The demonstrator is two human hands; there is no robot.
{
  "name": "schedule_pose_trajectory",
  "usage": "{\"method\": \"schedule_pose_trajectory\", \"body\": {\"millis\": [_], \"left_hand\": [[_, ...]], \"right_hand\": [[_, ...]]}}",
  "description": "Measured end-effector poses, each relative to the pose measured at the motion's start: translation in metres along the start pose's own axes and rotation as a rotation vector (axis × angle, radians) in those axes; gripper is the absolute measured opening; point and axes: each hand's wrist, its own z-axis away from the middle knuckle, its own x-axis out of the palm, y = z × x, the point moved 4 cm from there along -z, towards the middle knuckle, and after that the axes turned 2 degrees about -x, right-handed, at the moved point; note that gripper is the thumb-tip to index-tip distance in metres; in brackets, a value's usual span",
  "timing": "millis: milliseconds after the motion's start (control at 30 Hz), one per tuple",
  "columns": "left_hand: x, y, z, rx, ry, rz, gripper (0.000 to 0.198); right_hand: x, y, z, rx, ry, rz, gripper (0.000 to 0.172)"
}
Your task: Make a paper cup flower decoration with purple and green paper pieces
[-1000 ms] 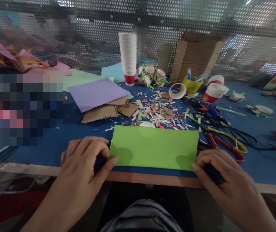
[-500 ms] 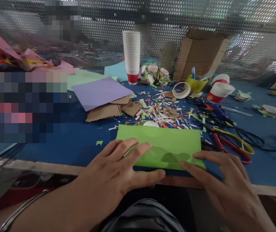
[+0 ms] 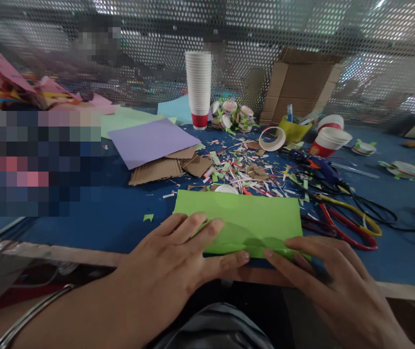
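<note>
A folded sheet of bright green paper (image 3: 251,213) lies on the blue tabletop near its front edge, with a crease along its near side. My left hand (image 3: 178,257) rests over its left part, fingers stretched out and apart, thumb along the near edge. At the lower right corner, my right hand (image 3: 331,276) has its thumb and index finger on the crease, with another finger tucked below the edge. Just beyond the paper are a white disc (image 3: 226,189) and loose paper scraps (image 3: 238,167). Scissors with red and yellow handles (image 3: 349,225) lie right of it.
Behind stand a tall stack of paper cups (image 3: 198,87) and a cardboard box (image 3: 298,87). Purple paper (image 3: 152,140) covers cardboard pieces (image 3: 156,170) at left. A blue glue gun (image 3: 324,169) with black cables, red-and-white cups (image 3: 329,143) and a cardboard ring (image 3: 272,139) sit right.
My right thumb and fingers have shifted slightly left along the near crease. The left hand has stayed nearly in place, its thumb a little closer to the paper's edge.
</note>
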Motion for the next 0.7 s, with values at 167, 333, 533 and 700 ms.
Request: {"method": "schedule_pose_trajectory", "body": {"millis": [167, 333, 533, 700], "left_hand": [[-0.004, 0.000, -0.002, -0.027, -0.041, -0.015, 0.053], [-0.010, 0.001, -0.011, -0.025, -0.024, 0.009, 0.044], [-0.017, 0.000, -0.014, -0.023, 0.028, 0.022, 0.042], [-0.013, 0.000, -0.011, -0.017, 0.029, 0.029, 0.043]], "right_hand": [[0.000, 0.000, -0.001, -0.045, -0.035, -0.001, 0.058], [0.000, -0.002, -0.005, -0.062, -0.033, -0.023, 0.056], [-0.001, -0.004, -0.012, -0.116, -0.051, -0.023, 0.051], [-0.004, 0.001, -0.007, -0.112, -0.053, -0.041, 0.049]]}}
